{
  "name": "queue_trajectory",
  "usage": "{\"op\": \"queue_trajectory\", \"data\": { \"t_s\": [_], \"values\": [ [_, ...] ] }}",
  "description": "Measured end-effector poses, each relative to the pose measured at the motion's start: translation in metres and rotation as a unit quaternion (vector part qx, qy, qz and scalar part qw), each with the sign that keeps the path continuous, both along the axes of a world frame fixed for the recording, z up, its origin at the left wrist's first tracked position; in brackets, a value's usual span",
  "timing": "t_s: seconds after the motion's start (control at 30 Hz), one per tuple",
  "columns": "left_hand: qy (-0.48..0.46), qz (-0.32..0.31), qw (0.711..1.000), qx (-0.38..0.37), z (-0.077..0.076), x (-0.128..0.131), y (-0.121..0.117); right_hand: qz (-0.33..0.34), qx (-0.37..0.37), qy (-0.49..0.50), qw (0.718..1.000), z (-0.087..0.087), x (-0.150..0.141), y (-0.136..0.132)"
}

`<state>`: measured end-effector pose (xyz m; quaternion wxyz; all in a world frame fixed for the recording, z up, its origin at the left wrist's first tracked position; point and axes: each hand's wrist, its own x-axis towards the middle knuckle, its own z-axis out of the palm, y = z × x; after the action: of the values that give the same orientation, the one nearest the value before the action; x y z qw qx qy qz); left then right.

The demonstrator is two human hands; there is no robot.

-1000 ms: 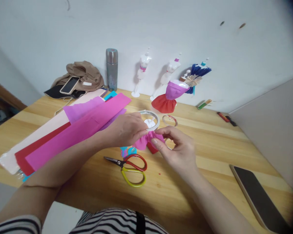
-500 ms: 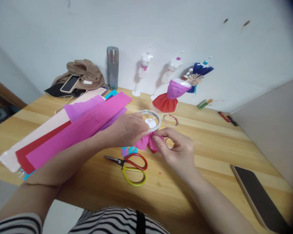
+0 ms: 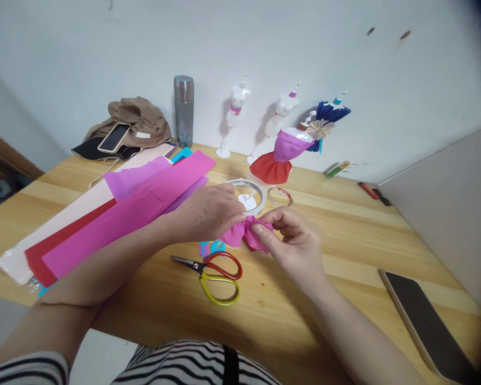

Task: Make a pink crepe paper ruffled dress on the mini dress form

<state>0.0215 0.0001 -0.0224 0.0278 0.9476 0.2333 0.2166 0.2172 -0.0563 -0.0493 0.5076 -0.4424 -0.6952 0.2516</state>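
Between my two hands is a gathered strip of pink crepe paper (image 3: 234, 234). My left hand (image 3: 212, 212) is closed on the strip's left part, its thumb pressed along the top edge. With thumb and forefinger my right hand (image 3: 294, 240) pinches the right part of the strip. Just beyond the strip lies a roll of white tape (image 3: 258, 195), close to my left fingers. Scissors (image 3: 214, 270) with one red and one yellow handle rest on the table on the near side of my hands.
Stacked coloured crepe paper (image 3: 128, 211) lies at the left. Behind stand a grey thermos (image 3: 184, 112), a mini mannequin (image 3: 236, 104) and another in a purple-and-red dress (image 3: 286, 149). A thin tape ring (image 3: 280, 197) lies beyond my right hand; a phone (image 3: 425, 321) is at the right.
My right hand has shifted slightly right along the pink strip, and its fingers have curled in more. The left hand keeps its hold nearly unchanged.
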Motion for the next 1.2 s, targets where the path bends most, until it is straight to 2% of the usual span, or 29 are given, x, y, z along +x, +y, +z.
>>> {"op": "queue_trajectory", "data": {
  "t_s": [0.17, 0.43, 0.93, 1.2],
  "values": [
    [0.015, -0.006, 1.000, 0.006, 0.0007, -0.0002, 0.0004, 0.044, -0.006, -0.009, 0.999, 0.0007, 0.0015, 0.0007],
    [0.016, -0.009, 1.000, -0.004, 0.0044, -0.0008, -0.0025, -0.017, -0.002, 0.003, 1.000, -0.0009, 0.0001, 0.0028],
    [0.006, -0.032, 0.999, 0.038, 0.0082, 0.0030, -0.0042, -0.027, -0.033, 0.040, 0.998, -0.0070, -0.0038, 0.0049],
    [0.018, -0.017, 0.999, 0.031, 0.0081, 0.0028, -0.0046, -0.019, -0.062, 0.066, 0.996, -0.0044, -0.0066, 0.0067]
  ]
}}
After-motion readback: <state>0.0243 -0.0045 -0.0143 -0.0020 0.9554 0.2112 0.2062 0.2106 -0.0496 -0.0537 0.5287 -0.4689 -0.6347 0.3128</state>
